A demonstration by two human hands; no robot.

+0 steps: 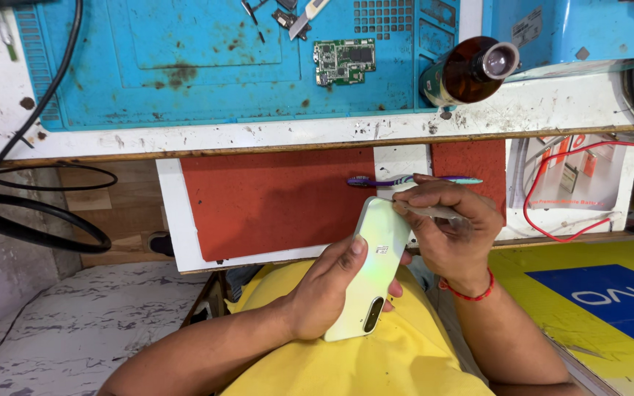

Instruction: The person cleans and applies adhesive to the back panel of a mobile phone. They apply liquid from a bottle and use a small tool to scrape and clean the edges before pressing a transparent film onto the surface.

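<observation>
The left hand (324, 293) is gripping a pale green glossy smartphone (374, 264) back-side up, below the surface's near edge, fingers wrapped around its side. The right hand (445, 227) is pinching a thin white plastic pry tool (434, 212) with closed fingers, its tip touching the phone's top edge. A purple toothbrush (412, 180) is lying just beyond.

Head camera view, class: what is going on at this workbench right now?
A person in a yellow shirt holds a pale green smartphone back-side up in the left hand, over their lap. The right hand presses a thin metal pry tool against the phone's top edge. Up on the bench, a green circuit board lies on a blue work mat, with a brown bottle tipped on its side next to it. A toothbrush rests on the pulled-out red-lined drawer.
</observation>
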